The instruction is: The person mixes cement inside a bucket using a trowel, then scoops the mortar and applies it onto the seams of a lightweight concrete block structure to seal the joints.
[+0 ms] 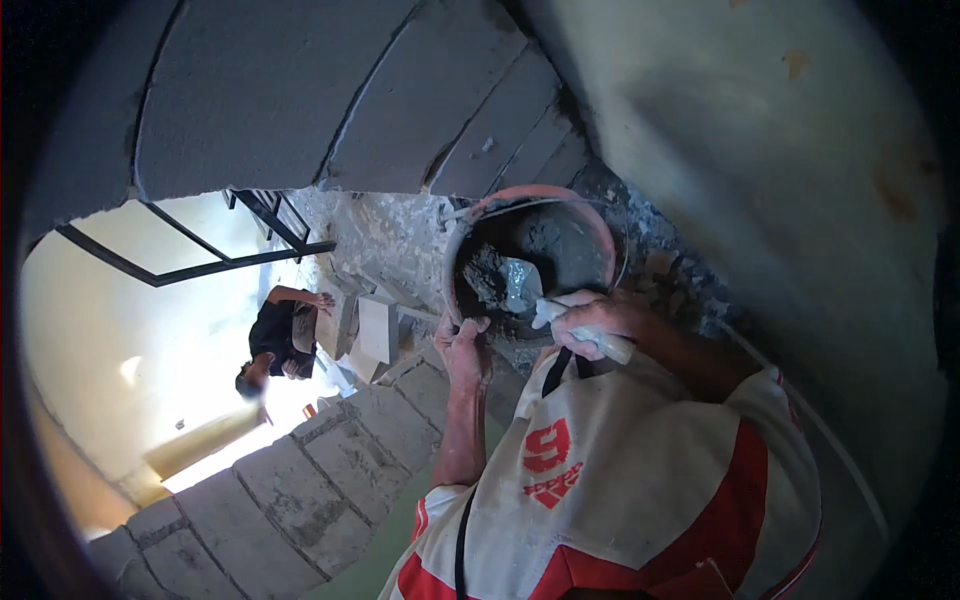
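A reddish bucket [603,225] stands in front of me, with wet grey mortar [572,245] inside. My left hand [462,342] is closed on the near-left part of its rim. Held by its pale, mortar-smeared handle, a trowel [521,285] reaches into the bucket from my right hand [597,318], whose fingers wrap round the handle. The shiny blade lies against a clump of mortar at the bucket's left side. Part of the blade's edge is hidden by mortar. A thin wire handle hangs along the outside of the bucket.
Grey block walls rise on the far side [250,100] and near left [300,490]. A smooth wall [800,200] stands at right. Lower left, another person [285,330] is by pale blocks [377,328], under a black metal frame [200,268]. Rubble [660,265] lies beside the bucket.
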{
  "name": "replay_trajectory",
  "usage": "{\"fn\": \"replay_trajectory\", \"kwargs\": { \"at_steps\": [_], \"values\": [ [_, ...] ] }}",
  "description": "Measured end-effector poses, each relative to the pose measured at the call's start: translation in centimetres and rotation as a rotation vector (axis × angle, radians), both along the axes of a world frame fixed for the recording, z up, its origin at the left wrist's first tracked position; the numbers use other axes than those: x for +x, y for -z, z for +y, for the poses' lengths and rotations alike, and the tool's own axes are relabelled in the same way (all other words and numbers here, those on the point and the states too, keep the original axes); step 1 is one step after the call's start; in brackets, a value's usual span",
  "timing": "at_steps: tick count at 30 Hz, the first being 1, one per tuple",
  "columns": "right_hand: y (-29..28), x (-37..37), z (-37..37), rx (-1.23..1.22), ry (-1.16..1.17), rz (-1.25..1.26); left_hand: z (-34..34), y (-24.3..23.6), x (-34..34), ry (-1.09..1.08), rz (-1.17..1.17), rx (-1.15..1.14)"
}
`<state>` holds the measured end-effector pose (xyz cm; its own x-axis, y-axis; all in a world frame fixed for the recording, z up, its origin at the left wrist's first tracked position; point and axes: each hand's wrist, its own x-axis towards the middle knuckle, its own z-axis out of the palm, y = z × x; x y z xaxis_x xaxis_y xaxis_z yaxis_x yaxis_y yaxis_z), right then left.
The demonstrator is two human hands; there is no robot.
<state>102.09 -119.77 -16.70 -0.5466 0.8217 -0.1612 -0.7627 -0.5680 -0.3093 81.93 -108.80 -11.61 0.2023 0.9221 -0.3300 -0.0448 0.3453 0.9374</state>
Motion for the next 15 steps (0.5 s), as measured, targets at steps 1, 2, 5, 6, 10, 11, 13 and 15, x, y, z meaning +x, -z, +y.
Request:
{"fn": "replay_trajectory", "kwargs": {
  "at_steps": [1, 2, 5, 6, 10, 11, 13, 15],
  "values": [
    [-0.1, 0.5, -0.2, 0.007, 0.000, -0.016, 0.0, 0.0, 0.5, 0.000, 0.003, -0.017],
    [-0.3, 0.8, -0.6, 0.039, 0.032, -0.030, 0.2, 0.1, 0.5, 0.003, -0.013, -0.011],
    [-1.9, 1.8, -1.6, 0.053, 0.081, -0.076, 0.4, 0.5, -0.1, 0.038, 0.075, -0.122],
    [-2.5, 1.7, -2.0, 0.048, 0.106, -0.128, -0.1, 0.7, -0.5, -0.022, 0.022, -0.130],
    [-3.8, 0.9, -2.2, -0.001, 0.157, -0.320, 0.1, 0.9, -1.1, -0.112, -0.077, -0.200],
    [-3.6, 0.6, -2.2, -0.032, 0.151, -0.381, 0.1, 0.8, -0.7, -0.108, -0.083, -0.202],
    [-2.6, 0.6, -2.2, -0.014, 0.147, -0.572, 0.1, 0.3, 0.6, -0.069, 0.002, -0.138],
    [-1.3, -0.3, -2.1, 0.265, 0.286, -1.468, 0.5, 0.7, 0.7, -0.039, 0.174, -0.150]
  ]
}}
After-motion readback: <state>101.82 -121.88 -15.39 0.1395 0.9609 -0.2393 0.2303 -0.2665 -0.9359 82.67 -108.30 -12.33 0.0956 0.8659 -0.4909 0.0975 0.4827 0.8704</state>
